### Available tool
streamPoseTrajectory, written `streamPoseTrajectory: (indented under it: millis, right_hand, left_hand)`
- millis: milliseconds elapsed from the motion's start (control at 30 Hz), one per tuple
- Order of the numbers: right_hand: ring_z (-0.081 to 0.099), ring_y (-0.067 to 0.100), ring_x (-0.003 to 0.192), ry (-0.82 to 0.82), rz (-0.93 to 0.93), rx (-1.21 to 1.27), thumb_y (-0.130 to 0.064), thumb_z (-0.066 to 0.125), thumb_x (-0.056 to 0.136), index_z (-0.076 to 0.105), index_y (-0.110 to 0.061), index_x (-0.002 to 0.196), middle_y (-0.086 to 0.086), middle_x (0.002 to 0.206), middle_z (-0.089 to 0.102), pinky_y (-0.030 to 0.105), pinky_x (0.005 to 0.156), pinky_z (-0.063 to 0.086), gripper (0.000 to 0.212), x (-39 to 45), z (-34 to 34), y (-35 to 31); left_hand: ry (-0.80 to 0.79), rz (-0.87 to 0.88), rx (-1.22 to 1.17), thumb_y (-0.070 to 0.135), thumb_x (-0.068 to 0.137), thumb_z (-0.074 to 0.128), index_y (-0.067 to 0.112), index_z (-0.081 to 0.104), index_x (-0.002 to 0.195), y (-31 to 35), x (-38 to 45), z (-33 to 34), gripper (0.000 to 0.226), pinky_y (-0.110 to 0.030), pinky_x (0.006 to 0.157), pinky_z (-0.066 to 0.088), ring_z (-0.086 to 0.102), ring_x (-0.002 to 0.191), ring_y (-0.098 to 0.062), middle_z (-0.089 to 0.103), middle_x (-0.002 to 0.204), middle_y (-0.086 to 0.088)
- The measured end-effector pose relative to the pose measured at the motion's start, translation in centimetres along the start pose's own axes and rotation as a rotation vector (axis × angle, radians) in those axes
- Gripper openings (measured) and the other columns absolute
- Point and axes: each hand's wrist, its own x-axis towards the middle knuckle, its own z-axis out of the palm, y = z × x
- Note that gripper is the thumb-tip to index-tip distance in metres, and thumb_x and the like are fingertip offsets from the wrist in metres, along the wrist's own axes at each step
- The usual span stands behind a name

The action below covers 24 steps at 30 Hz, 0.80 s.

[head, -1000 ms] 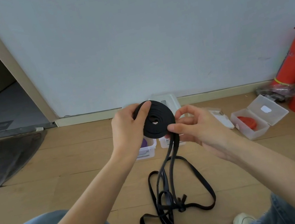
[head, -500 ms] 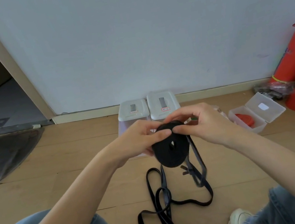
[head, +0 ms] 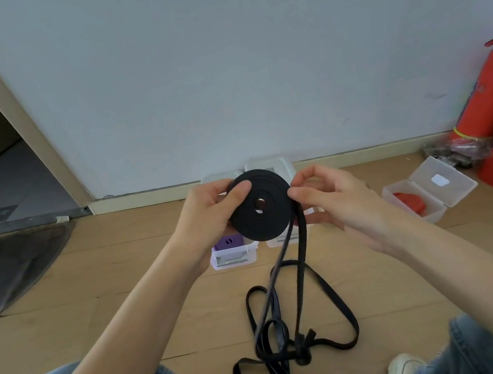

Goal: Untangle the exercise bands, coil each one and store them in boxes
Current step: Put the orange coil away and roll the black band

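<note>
one black band coil [head: 260,206], two hands [head: 207,213], three boxes [head: 430,189]

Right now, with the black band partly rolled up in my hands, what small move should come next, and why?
Probably pause winding and free the knot on the floor. The left hand grips the coil, the right hand pinches the strands leaving it, and those strands run down into a tangle of loops that would likely snag if rolled in.
</note>
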Motion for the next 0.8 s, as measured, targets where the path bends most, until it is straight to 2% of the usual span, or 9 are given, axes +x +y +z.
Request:
streamPoseTrajectory:
  millis: [133,233,300,367,433,500,600,700,800]
  right_hand:
    - [0.068,0.021,0.081,0.021,-0.061,-0.079,-0.010,0.059,0.089,0.052,-0.010,0.103,0.010,0.088,0.070,0.025,0.072,0.057,0.016,-0.2,0.3,0.2]
    - [0.068,0.014,0.079,-0.015,-0.168,-0.336,-0.012,0.063,0.086,0.057,-0.021,0.098,0.001,0.086,0.070,0.021,0.072,0.054,0.016,-0.3,-0.7,-0.3]
    - [0.067,0.009,0.078,-0.092,-0.216,-0.539,-0.016,0.067,0.083,0.060,-0.030,0.093,-0.004,0.085,0.070,0.022,0.074,0.054,0.019,-0.5,-0.8,-0.4]
    - [0.067,0.007,0.079,-0.125,-0.233,-0.622,-0.017,0.070,0.080,0.059,-0.036,0.090,-0.005,0.086,0.070,0.023,0.075,0.055,0.024,-0.5,-0.3,0.0]
    - [0.068,0.011,0.078,-0.098,-0.245,-0.576,-0.018,0.073,0.078,0.060,-0.035,0.088,-0.003,0.085,0.071,0.026,0.074,0.056,0.024,-0.4,0.2,0.5]
    - [0.070,0.016,0.077,-0.052,-0.217,-0.441,-0.025,0.075,0.073,0.061,-0.027,0.089,0.001,0.082,0.073,0.028,0.072,0.057,0.022,-0.3,0.2,0.6]
    - [0.070,0.015,0.077,-0.060,-0.099,-0.282,-0.038,0.074,0.064,0.066,-0.021,0.088,0.000,0.081,0.073,0.023,0.072,0.055,0.031,-0.2,-0.8,0.1]
    - [0.068,0.014,0.071,-0.090,-0.022,-0.126,-0.027,0.073,0.063,0.070,-0.018,0.082,0.002,0.077,0.072,0.024,0.068,0.052,0.021,-0.1,-1.6,-0.3]
    - [0.065,0.013,0.064,-0.071,-0.028,-0.083,-0.026,0.073,0.060,0.068,-0.017,0.078,0.001,0.073,0.070,0.023,0.063,0.052,0.020,-0.2,-1.4,-0.4]
  left_hand:
    - [-0.024,0.003,-0.002,0.024,0.092,0.053,0.008,0.063,0.111,-0.2,-0.1,0.3,0.027,-0.037,0.078,0.057,0.069,0.092,-0.022,0.072,0.097,-0.011]
    - [-0.238,-0.088,0.099,0.032,0.082,0.062,0.006,0.065,0.104,0.4,-0.1,-0.9,0.034,-0.031,0.084,0.054,0.069,0.092,-0.019,0.073,0.094,-0.008]
    - [-0.343,-0.131,0.186,0.043,0.076,0.064,0.010,0.067,0.100,0.3,-0.5,-0.7,0.041,-0.024,0.078,0.056,0.070,0.088,-0.014,0.074,0.089,-0.004]
    - [-0.312,-0.077,0.327,0.045,0.083,0.058,0.021,0.068,0.091,0.1,-1.0,0.4,0.027,-0.015,0.066,0.052,0.068,0.076,-0.007,0.073,0.080,0.003]
    - [-0.207,0.014,0.426,0.042,0.089,0.052,0.020,0.069,0.081,-0.3,-0.9,1.3,0.030,-0.014,0.057,0.045,0.061,0.064,-0.007,0.069,0.071,-0.002]
    - [-0.106,0.096,0.426,0.040,0.090,0.052,0.013,0.071,0.079,-0.1,-0.8,1.3,0.034,-0.018,0.055,0.042,0.057,0.060,-0.010,0.068,0.071,-0.011]
    - [-0.030,0.185,0.388,0.038,0.088,0.056,0.019,0.071,0.075,0.5,-0.4,0.3,0.028,-0.020,0.053,0.046,0.060,0.059,-0.009,0.070,0.067,-0.004]
    - [0.002,0.193,0.334,0.037,0.088,0.057,0.025,0.069,0.069,0.8,-0.3,-0.3,0.025,-0.021,0.054,0.048,0.063,0.060,-0.008,0.071,0.068,0.000]
    - [0.033,0.201,0.310,0.035,0.088,0.057,0.026,0.068,0.067,0.9,-0.2,-0.4,0.026,-0.018,0.053,0.047,0.062,0.060,-0.007,0.070,0.066,0.004]
